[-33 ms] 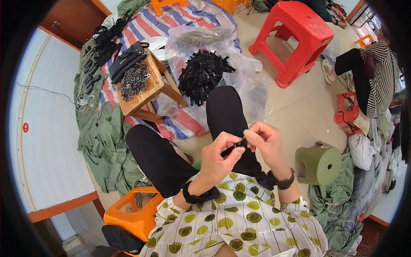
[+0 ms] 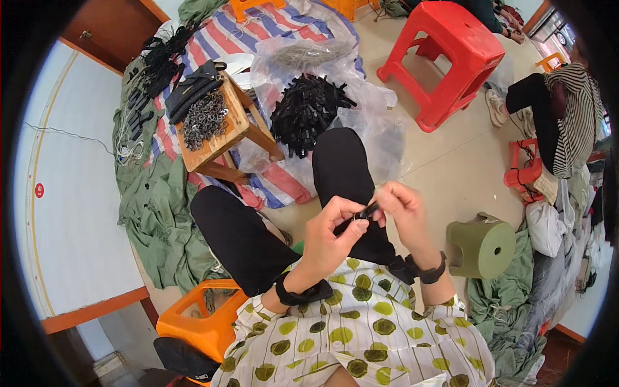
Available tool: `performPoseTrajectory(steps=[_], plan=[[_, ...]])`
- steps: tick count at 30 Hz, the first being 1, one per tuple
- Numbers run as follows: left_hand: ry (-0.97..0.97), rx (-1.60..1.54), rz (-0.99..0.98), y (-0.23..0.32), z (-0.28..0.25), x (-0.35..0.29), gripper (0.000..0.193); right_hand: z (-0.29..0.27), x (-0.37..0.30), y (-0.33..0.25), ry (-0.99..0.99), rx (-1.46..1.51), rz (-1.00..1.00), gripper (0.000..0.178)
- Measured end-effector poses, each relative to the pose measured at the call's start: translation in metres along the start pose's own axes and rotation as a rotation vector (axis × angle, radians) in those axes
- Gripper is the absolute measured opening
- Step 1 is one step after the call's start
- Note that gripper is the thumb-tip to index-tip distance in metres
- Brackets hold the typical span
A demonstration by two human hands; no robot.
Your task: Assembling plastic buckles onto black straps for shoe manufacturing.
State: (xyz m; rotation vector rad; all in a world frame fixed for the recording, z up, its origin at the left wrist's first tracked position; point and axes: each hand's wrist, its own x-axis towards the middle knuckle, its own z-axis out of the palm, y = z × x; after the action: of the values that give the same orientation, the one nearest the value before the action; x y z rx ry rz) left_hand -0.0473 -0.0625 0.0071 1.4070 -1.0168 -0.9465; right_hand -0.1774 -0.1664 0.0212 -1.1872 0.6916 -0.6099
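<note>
Above my right knee, a short black strap [image 2: 369, 211] spans the gap between my two hands. My left hand [image 2: 329, 235] pinches its left end, where a small shiny ring or buckle shows at the fingertips. The other end is gripped by my right hand [image 2: 403, 209], its fingers curled and slightly blurred; they partly hide the strap. To the front left, a pile of small metal rings or buckles [image 2: 205, 119] lies on a wooden stool [image 2: 238, 122] beside a black bag-like item [image 2: 193, 90]. A heap of similar black straps [image 2: 308, 116] rests on clear plastic beyond my knees.
A red stool [image 2: 445, 58] stands ahead right, a green stool [image 2: 477, 248] by my right side, an orange stool [image 2: 196, 316] at my left. Striped sheeting [image 2: 225, 32] and green cloth [image 2: 155, 219] cover floor areas. Another person [image 2: 561, 122] sits at far right.
My right hand has shifted slightly and its fingers have curled further. More of the black strap shows between my hands, tilted up toward the right. The left hand stays nearly in place.
</note>
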Motion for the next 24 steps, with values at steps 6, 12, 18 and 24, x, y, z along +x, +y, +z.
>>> performPoseTrajectory(steps=[6,12,18,24], plan=[[-0.068,-0.534,-0.15,0.001,-0.016,0.006,0.019,0.009,0.003,0.01,-0.098,0.008,-0.027,0.017],[-0.109,-0.416,-0.028,-0.005,-0.02,0.0,0.021,0.022,0.003,-0.002,-0.085,-0.073,-0.155,0.017],[0.119,0.173,0.098,0.017,-0.013,-0.009,0.02,0.009,-0.002,-0.005,-0.11,-0.36,-0.345,0.015],[0.191,0.36,0.398,0.019,-0.012,-0.007,0.024,0.026,-0.014,-0.006,-0.043,-0.474,-0.286,0.02]])
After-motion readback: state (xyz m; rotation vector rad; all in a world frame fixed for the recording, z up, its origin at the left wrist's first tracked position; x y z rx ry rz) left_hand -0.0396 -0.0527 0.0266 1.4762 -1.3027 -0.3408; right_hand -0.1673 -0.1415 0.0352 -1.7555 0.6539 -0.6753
